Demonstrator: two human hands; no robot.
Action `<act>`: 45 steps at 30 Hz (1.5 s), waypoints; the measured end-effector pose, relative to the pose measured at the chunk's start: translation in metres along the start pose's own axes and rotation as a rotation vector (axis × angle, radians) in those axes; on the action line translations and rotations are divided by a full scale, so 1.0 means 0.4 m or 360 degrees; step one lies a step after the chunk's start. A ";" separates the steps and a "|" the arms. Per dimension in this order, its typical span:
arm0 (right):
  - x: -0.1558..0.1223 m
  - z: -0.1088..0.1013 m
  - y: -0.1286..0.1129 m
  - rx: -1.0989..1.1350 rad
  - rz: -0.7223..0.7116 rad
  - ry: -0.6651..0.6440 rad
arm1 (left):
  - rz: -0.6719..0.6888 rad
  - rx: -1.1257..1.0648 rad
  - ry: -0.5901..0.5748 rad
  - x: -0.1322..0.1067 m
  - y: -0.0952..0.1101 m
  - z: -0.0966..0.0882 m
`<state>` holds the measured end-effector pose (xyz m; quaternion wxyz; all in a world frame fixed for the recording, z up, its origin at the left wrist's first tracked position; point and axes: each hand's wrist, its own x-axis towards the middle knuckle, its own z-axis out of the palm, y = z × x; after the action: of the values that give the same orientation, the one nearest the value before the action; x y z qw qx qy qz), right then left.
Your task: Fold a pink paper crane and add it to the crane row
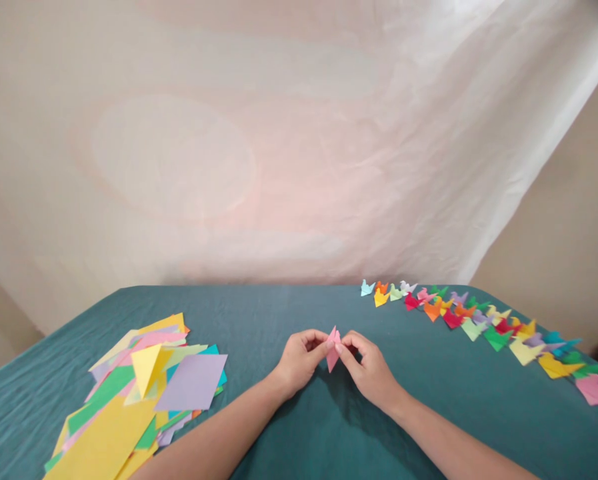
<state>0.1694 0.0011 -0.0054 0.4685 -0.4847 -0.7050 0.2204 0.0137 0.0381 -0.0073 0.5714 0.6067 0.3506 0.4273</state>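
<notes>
My left hand [300, 360] and my right hand [367, 368] meet over the middle of the teal table [279, 310]. Both pinch a small folded pink paper piece [333, 348] held upright between their fingertips, just above the cloth. The left fingers grip its left edge, the right fingers its right edge. Part of the piece is hidden behind the fingers.
A loose pile of coloured paper squares [143, 387] lies at the left, with a lilac sheet [193, 383] and a folded yellow sheet [147, 363] on top. A row of several folded paper figures [479, 320] runs along the right. A pale cloth backdrop [279, 147] hangs behind.
</notes>
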 end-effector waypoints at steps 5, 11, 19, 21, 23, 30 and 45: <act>0.001 0.000 0.002 0.0062 0.0047 -0.0010 | -0.0011 -0.0012 0.0015 -0.002 0.008 0.002; 0.004 0.007 0.022 0.0388 0.0232 -0.0024 | -0.0009 -0.0028 -0.0040 0.002 -0.009 -0.007; 0.003 0.013 0.032 0.0457 0.0299 -0.0045 | 0.0042 0.0048 0.0079 0.006 -0.036 -0.010; 0.003 0.014 0.035 0.0410 0.0284 -0.0051 | 0.0037 0.0068 0.0099 0.005 -0.032 -0.010; 0.003 0.014 0.039 0.0376 0.0285 -0.0034 | 0.0035 0.0123 0.0104 0.003 -0.026 -0.009; 0.004 0.006 0.039 0.0267 0.0220 -0.0082 | 0.0085 0.0571 0.0171 -0.003 -0.009 -0.011; 0.009 0.013 0.066 -0.0052 0.0184 -0.0134 | 0.0249 0.1250 0.0172 -0.012 -0.006 -0.022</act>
<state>0.1772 0.0167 -0.0263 0.4170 -0.5224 -0.6984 0.2558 0.0038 0.0373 -0.0104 0.2427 0.7804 0.4693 0.3345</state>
